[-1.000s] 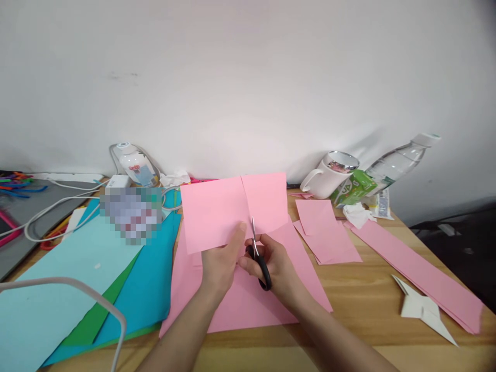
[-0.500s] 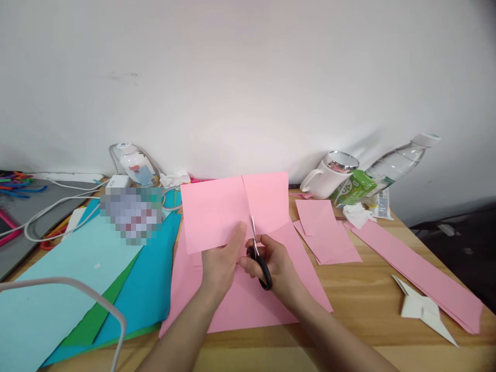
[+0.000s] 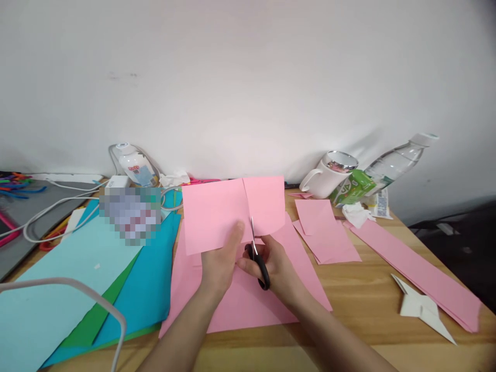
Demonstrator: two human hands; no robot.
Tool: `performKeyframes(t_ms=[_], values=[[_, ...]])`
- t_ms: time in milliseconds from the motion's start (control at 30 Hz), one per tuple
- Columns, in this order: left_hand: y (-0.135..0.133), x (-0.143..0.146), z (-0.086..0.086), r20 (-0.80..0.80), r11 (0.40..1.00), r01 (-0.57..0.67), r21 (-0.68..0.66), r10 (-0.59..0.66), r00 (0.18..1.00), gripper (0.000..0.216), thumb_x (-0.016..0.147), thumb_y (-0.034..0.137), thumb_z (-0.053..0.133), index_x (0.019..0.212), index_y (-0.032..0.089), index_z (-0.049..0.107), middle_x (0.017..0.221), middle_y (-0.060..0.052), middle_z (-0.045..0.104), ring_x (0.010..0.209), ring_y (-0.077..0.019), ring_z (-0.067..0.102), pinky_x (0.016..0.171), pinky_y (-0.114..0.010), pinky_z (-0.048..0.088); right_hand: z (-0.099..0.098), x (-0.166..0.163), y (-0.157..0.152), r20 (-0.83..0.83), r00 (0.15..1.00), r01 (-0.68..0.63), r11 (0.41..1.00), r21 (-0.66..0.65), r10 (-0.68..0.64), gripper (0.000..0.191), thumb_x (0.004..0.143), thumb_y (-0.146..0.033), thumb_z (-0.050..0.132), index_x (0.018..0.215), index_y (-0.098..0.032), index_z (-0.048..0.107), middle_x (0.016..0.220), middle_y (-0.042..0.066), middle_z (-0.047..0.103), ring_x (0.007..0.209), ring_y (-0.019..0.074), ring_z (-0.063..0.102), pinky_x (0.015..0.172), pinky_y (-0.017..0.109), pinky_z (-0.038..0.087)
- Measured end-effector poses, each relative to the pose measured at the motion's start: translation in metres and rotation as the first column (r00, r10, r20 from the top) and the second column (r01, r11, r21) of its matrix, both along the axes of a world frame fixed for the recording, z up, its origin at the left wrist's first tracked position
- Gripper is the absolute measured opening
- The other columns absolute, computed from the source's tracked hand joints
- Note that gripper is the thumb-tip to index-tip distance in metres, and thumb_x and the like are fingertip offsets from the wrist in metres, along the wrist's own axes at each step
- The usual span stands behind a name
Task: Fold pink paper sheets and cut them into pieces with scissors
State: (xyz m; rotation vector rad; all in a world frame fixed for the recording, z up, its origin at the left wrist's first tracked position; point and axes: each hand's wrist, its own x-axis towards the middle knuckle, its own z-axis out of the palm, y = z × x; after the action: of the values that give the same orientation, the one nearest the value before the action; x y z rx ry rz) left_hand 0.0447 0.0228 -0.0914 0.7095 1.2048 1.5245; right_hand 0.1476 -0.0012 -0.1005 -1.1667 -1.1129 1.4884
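Observation:
My left hand (image 3: 220, 261) is closed on a sheet of pink paper (image 3: 211, 212), thumb on top and the other fingers hidden beneath. A cut line runs up the sheet right of my thumb, and the part on its right bends away. My right hand (image 3: 273, 263) grips black-handled scissors (image 3: 262, 268), whose blades point up at the sheet near the cut. Below both hands lies a larger pink sheet (image 3: 248, 305) on the wooden table.
Right of the hands are pink paper pieces (image 3: 329, 240), long pink strips (image 3: 422, 276) and a white folded paper star (image 3: 420, 306). Behind stand a mug (image 3: 323, 178), a green carton (image 3: 354, 187) and a tilted water bottle (image 3: 399, 163). Blue and green sheets (image 3: 145, 289) lie left.
The right-hand part of the held pink sheet has shifted slightly left and its lower edge has curled. Both hands stay almost in place, and the scissors have moved slightly left.

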Motion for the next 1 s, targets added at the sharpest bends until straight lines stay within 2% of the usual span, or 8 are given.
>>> performKeyframes(t_ms=[133, 367, 633, 800, 1000], values=[[-0.0017, 0.0015, 0.0015, -0.102, 0.999, -0.007, -0.050, 0.002, 0.995, 0.036, 0.062, 0.032, 0.076, 0.091, 0.016, 0.065, 0.105, -0.010, 0.067, 0.101, -0.0237, 0.062, 0.091, -0.035, 0.047, 0.0029, 0.0004, 0.0009, -0.015, 1.000, 0.004, 0.999, 0.052, -0.003, 0.043, 0.062, -0.035, 0.077, 0.086, -0.021, 0.044, 0.063, -0.004, 0.053, 0.056, 0.0129, 0.047, 0.051, 0.025, 0.038], [-0.0023, 0.0021, -0.0023, -0.151, 1.000, 0.004, -0.019, -0.007, 0.989, 0.038, 0.065, 0.033, 0.074, 0.098, 0.017, 0.064, 0.108, -0.009, 0.066, 0.102, -0.0226, 0.062, 0.092, -0.035, 0.048, 0.0021, -0.0001, 0.0013, -0.013, 1.000, 0.013, 0.998, 0.058, -0.012, 0.039, 0.063, -0.031, 0.077, 0.075, -0.021, 0.041, 0.059, -0.005, 0.048, 0.057, 0.0129, 0.045, 0.054, 0.026, 0.039], [-0.0020, 0.0023, -0.0017, -0.167, 1.000, 0.005, -0.016, -0.007, 0.986, 0.042, 0.066, 0.033, 0.074, 0.103, 0.016, 0.063, 0.111, -0.010, 0.065, 0.105, -0.0248, 0.060, 0.094, -0.037, 0.047, 0.0024, 0.0000, 0.0001, -0.042, 0.999, 0.020, 0.999, 0.032, -0.019, 0.038, 0.064, -0.026, 0.077, 0.081, -0.021, 0.043, 0.058, -0.006, 0.048, 0.053, 0.0114, 0.043, 0.056, 0.027, 0.041], [-0.0018, 0.0012, -0.0043, -0.179, 1.000, 0.009, 0.015, -0.006, 0.984, 0.043, 0.066, 0.033, 0.073, 0.104, 0.016, 0.062, 0.112, -0.010, 0.064, 0.105, -0.0242, 0.060, 0.093, -0.036, 0.047, -0.0005, -0.0003, 0.0008, -0.052, 0.998, 0.027, 0.998, 0.060, -0.024, 0.035, 0.066, -0.025, 0.075, 0.087, -0.019, 0.049, 0.057, -0.006, 0.048, 0.055, 0.0124, 0.045, 0.056, 0.026, 0.041], [-0.0013, 0.0014, -0.0060, -0.151, 1.000, 0.029, 0.012, -0.027, 0.988, 0.040, 0.065, 0.036, 0.073, 0.098, 0.016, 0.064, 0.105, -0.010, 0.064, 0.097, -0.0234, 0.061, 0.091, -0.038, 0.048, -0.0004, -0.0004, 0.0007, -0.053, 0.998, 0.026, 0.999, 0.047, -0.024, 0.037, 0.066, -0.027, 0.075, 0.092, -0.018, 0.051, 0.066, -0.001, 0.057, 0.056, 0.0119, 0.046, 0.052, 0.024, 0.038]])
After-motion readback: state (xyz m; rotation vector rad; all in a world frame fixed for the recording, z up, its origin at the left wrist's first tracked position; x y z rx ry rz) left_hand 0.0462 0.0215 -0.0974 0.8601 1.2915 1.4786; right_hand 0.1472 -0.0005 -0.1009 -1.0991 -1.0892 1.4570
